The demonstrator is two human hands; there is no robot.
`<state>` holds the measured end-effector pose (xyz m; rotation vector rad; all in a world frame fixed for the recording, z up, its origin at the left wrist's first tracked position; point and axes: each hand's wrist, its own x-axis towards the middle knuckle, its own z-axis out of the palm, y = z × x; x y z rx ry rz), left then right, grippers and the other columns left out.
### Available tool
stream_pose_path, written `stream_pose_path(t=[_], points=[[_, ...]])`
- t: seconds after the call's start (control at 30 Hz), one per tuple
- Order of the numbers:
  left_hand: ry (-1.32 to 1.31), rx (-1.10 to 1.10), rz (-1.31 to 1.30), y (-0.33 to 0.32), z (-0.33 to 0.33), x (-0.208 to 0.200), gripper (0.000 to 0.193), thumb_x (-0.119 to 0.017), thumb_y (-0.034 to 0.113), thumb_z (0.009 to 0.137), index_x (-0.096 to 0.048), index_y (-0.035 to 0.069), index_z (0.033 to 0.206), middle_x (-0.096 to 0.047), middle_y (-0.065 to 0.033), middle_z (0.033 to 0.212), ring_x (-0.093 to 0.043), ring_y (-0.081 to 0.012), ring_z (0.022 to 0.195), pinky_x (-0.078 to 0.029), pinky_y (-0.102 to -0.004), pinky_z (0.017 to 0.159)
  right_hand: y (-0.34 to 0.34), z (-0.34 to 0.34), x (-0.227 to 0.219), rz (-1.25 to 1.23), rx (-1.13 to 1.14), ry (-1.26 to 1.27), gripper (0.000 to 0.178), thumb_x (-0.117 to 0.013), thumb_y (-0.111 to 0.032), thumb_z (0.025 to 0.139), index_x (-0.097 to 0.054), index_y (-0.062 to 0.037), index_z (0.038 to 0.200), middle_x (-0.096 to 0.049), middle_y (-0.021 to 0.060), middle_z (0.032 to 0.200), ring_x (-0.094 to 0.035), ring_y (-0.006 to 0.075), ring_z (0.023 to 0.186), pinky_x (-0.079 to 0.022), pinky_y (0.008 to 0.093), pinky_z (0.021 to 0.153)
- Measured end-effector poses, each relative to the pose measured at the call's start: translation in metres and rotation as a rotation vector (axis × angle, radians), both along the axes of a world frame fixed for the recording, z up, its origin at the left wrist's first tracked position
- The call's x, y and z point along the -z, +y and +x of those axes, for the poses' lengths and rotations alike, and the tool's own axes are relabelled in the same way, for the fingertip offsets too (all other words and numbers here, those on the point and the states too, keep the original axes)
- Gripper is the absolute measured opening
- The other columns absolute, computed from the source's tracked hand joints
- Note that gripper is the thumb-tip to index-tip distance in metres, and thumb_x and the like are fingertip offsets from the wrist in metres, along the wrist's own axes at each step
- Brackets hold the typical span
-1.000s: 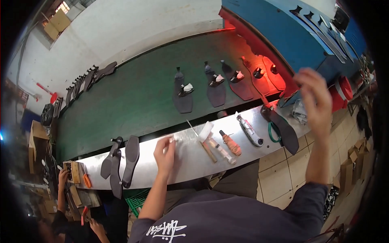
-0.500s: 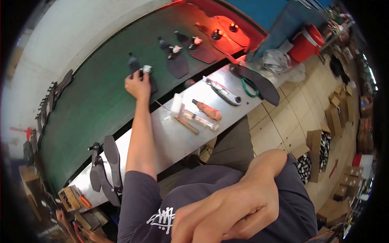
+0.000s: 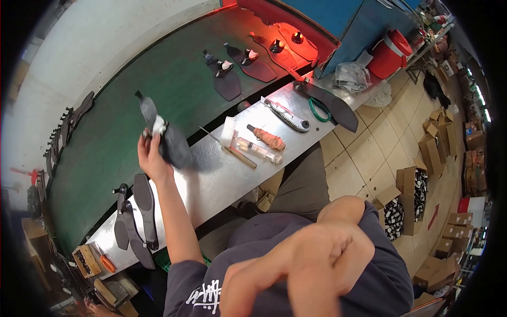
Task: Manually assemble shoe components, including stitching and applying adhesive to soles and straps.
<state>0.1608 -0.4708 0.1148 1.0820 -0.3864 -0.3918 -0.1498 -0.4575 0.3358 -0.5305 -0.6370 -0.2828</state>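
Observation:
My left hand (image 3: 154,157) is closed on a dark shoe sole (image 3: 175,147), gripping it near its white-tipped heel (image 3: 158,125). The sole is tilted over the near edge of the green belt and blurred by motion. My right hand (image 3: 322,253) is close in front of my chest, fingers bent and spread apart, with nothing seen in it; its fingertips run past the lower edge. Dark soles with small upright heels lie beyond on the belt: one sole (image 3: 228,84) with a white-topped heel, another sole (image 3: 257,66), and others under red light.
The metal ledge (image 3: 211,182) bears a box cutter (image 3: 288,116), an orange wrapped tool (image 3: 268,138), a clear syringe (image 3: 259,150), a wooden-handled tool (image 3: 240,157) and more soles (image 3: 143,199). A red cooler (image 3: 390,55) stands at right; boxes (image 3: 412,193) line the tiled floor.
My left hand has lifted the sole off the belt and drawn it nearer and to the left. My right hand has turned and its fingers have spread.

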Motion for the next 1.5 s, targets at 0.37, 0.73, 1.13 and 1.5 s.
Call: stream_pose_path(t=[0.37, 0.73, 1.13, 1.5], points=[[-0.538, -0.08, 0.535, 0.129, -0.095, 0.044, 0.022, -0.066, -0.004, 0.083, -0.063, -0.001, 0.105, -0.048, -0.0107, 0.121, -0.054, -0.0175, 0.1, -0.045, -0.0261, 0.081, -0.125, 0.029, 0.099, -1.128, 0.637, 0.762, 0.019, -0.051, -0.007, 0.089, -0.064, -0.0021, 0.102, -0.063, 0.0099, 0.094, -0.059, 0.0239, 0.092, -0.046, 0.036, 0.083], [-0.493, -0.102, 0.654, 0.124, -0.088, 0.047, 0.026, -0.065, -0.006, 0.079, -0.064, -0.003, 0.105, -0.049, -0.0141, 0.122, -0.053, -0.0207, 0.103, -0.044, -0.0277, 0.081, -0.201, 0.004, 0.151, -1.806, 0.6, 1.092, 0.015, -0.058, -0.015, 0.086, -0.066, -0.0072, 0.095, -0.067, 0.0117, 0.094, -0.062, 0.0325, 0.09, -0.049, 0.0423, 0.08], [-0.496, -0.118, 0.43, 0.129, -0.093, 0.055, 0.023, -0.065, -0.004, 0.085, -0.065, -0.006, 0.108, -0.05, -0.0085, 0.12, -0.054, -0.0075, 0.082, -0.042, -0.0189, 0.066, -0.261, -0.12, 0.219, -1.789, 1.633, 1.485, 0.043, -0.075, -0.029, 0.073, -0.067, -0.0102, 0.111, -0.062, 0.0114, 0.107, -0.056, 0.0338, 0.102, -0.046, 0.0413, 0.088], [-0.517, -0.086, 0.374, 0.134, -0.093, 0.056, 0.025, -0.067, 0.0, 0.085, -0.066, -0.005, 0.109, -0.053, -0.0069, 0.118, -0.049, -0.0043, 0.073, -0.04, -0.0185, 0.06, -0.259, -0.13, 0.242, -1.605, 1.761, 1.513, 0.049, -0.079, -0.03, 0.065, -0.069, -0.0092, 0.108, -0.06, 0.0145, 0.101, -0.055, 0.0333, 0.102, -0.046, 0.0415, 0.088]])
